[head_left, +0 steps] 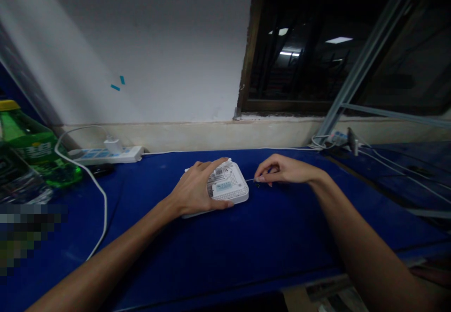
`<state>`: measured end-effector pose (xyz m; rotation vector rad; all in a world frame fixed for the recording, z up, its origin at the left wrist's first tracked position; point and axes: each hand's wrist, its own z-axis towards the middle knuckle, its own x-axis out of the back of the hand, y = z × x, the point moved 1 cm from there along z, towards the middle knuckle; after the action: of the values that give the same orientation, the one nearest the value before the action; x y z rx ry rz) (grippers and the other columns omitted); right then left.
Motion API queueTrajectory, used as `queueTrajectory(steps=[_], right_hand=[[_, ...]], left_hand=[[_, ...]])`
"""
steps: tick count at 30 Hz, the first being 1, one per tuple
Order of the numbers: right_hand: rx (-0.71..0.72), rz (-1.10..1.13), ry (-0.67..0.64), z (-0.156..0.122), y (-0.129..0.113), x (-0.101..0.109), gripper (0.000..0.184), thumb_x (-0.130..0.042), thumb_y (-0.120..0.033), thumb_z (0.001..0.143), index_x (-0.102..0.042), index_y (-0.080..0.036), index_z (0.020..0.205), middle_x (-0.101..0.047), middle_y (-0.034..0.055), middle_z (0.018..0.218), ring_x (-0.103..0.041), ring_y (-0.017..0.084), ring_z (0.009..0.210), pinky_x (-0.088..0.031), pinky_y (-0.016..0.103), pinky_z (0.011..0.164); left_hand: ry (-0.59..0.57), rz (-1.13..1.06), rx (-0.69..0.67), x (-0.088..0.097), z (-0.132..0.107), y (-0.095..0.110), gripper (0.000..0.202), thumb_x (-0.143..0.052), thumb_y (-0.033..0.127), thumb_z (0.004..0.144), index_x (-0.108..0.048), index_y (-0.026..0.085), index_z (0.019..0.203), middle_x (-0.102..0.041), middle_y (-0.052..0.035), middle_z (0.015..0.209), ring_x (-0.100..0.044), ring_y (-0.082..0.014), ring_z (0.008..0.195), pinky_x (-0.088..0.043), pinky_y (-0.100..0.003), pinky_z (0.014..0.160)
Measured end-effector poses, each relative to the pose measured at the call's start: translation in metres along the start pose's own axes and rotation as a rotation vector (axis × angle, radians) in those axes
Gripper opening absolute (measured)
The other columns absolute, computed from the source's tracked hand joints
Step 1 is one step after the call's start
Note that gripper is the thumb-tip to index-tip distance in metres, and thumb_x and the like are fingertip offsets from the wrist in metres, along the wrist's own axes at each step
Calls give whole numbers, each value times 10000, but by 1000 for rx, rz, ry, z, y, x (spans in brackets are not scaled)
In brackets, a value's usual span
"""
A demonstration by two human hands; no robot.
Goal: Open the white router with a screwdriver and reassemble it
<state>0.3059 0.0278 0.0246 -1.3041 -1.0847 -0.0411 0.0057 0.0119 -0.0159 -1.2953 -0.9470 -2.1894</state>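
A white square router-like box (230,185), with vent slots and printed labels on its upper face, lies on the blue tabletop. My left hand (195,185) grips it from the left, thumb along the near side and fingers over the far side. To the right of the box, my right hand (278,170) is closed in a pinch. From its fingertips a thin, pale rod-like piece (249,180) reaches toward the box's right edge; whether it touches the edge I cannot tell. A tiny dark thing (258,185) shows just under those fingertips.
A white power strip (132,154) with a plugged-in charger (113,145) lies along the wall. Its white cable (104,204) loops over the left of the blue table (225,255). Green bottles (33,147) stand at far left. A metal frame (352,86) and cables occupy the right.
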Motion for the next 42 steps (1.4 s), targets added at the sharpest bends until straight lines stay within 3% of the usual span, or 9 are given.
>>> queueTrajectory(steps=[6, 9, 13, 19, 26, 36, 42], right_hand=[[-16, -165, -41, 0, -10, -10, 324, -726, -462, 846, -832, -181, 968, -762, 66, 761, -645, 169, 633, -468, 274, 603], [-1, -194, -47, 0, -11, -12, 318, -705, -454, 865, -834, -183, 971, -756, 65, 738, -653, 178, 644, -455, 275, 604], [12, -55, -59, 4, -4, -9, 342, -724, -471, 851, -822, -174, 989, -751, 68, 790, -626, 158, 655, -432, 256, 575], [-1, 231, 124, 13, 1, -9, 382, -750, -497, 838, -790, -168, 1029, -598, -14, 638, -401, 61, 471, -248, 216, 429], [42, 451, 105, 20, 7, -15, 330, -796, -413, 823, -781, -154, 1026, -553, -38, 585, -358, 41, 433, -185, 212, 397], [45, 631, 56, 25, 20, -12, 234, -773, -311, 840, -777, -137, 996, -546, -53, 549, -258, 3, 364, -148, 200, 384], [12, 501, 105, 19, 35, 11, 277, -775, -365, 821, -791, -141, 983, -610, -19, 616, -312, 11, 387, -136, 199, 380]], left_hand=[[-107, 81, 2, 1, -1, 7, 1146, -771, 719, 635, -288, 317, 1593, -614, -137, 1354, -566, -404, 1159, -494, -559, 907], [-106, 80, -12, 1, -1, 7, 1133, -781, 704, 630, -307, 322, 1586, -616, -129, 1360, -566, -403, 1163, -495, -557, 913], [-75, 35, 1, 3, -2, -1, 1118, -795, 692, 631, -300, 361, 1578, -615, -100, 1361, -556, -392, 1186, -491, -562, 935], [51, -73, 69, 15, 0, -10, 1077, -764, 713, 692, -277, 341, 1577, -592, -95, 1386, -584, -354, 1176, -454, -564, 1014], [67, -129, 58, 16, 2, -12, 1043, -776, 654, 714, -278, 344, 1576, -565, -107, 1418, -566, -378, 1228, -441, -586, 1025], [57, -116, 63, 11, 18, -15, 1046, -782, 659, 707, -298, 326, 1572, -575, -124, 1400, -560, -367, 1237, -448, -559, 1023], [-29, -152, 11, 9, 49, -14, 1050, -772, 667, 715, -305, 290, 1577, -593, -139, 1384, -592, -360, 1205, -471, -524, 993]])
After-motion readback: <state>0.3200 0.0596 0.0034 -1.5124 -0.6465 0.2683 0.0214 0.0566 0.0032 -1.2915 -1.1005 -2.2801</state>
